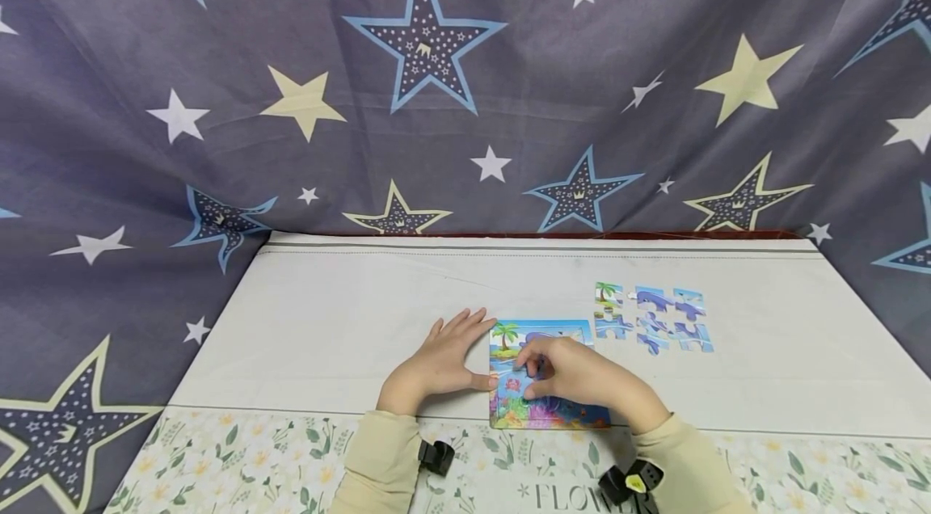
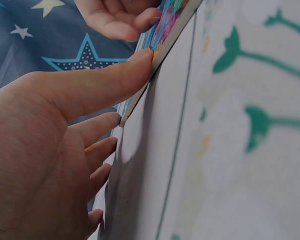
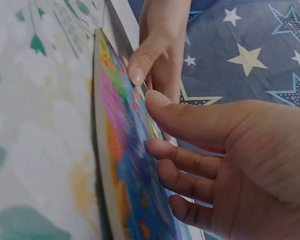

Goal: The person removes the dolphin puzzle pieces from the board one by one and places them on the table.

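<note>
A jigsaw puzzle board with a bright sea picture, showing a palm tree and a crab, lies on the table. My left hand is spread along its left side, the thumb resting on the board's edge and the other fingers stretched out beside it. Over the middle of the board is my right hand, fingers loosely bent, with a gap between thumb and forefinger. In the right wrist view its fingertips are close over the picture, and no piece shows between them. Part of the board is hidden under this hand.
Several loose puzzle pieces lie in rows to the right of and behind the board. The white table has a flower-printed cloth along its front. A grey curtain with stars hangs behind it and at both sides.
</note>
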`<state>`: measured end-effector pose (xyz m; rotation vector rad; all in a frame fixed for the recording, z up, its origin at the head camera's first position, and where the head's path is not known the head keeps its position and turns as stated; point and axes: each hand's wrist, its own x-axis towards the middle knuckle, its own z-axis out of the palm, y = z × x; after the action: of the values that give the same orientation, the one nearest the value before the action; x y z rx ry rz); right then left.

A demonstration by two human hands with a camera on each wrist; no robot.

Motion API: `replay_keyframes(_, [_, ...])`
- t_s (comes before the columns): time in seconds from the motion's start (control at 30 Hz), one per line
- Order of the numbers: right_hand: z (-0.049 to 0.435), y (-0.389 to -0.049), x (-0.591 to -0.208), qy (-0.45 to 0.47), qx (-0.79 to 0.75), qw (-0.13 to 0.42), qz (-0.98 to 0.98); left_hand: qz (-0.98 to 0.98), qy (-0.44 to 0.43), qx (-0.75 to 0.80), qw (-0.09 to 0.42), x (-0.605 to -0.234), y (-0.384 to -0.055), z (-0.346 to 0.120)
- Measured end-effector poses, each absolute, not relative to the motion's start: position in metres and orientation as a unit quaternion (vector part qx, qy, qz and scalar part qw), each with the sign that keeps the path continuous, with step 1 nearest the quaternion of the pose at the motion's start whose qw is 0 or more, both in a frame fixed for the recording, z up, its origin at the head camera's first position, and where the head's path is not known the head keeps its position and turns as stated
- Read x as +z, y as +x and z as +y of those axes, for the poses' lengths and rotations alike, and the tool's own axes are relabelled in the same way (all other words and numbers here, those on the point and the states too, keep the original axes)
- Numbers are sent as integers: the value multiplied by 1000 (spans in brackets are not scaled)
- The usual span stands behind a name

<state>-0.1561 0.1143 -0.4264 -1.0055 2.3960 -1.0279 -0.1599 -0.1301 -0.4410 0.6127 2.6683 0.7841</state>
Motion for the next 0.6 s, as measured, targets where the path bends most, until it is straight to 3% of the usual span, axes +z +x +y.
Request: replay_keyframes(0.6, [103,-148,-426,-340,-302,151,878,924,207,286,148,-439,-158,-130])
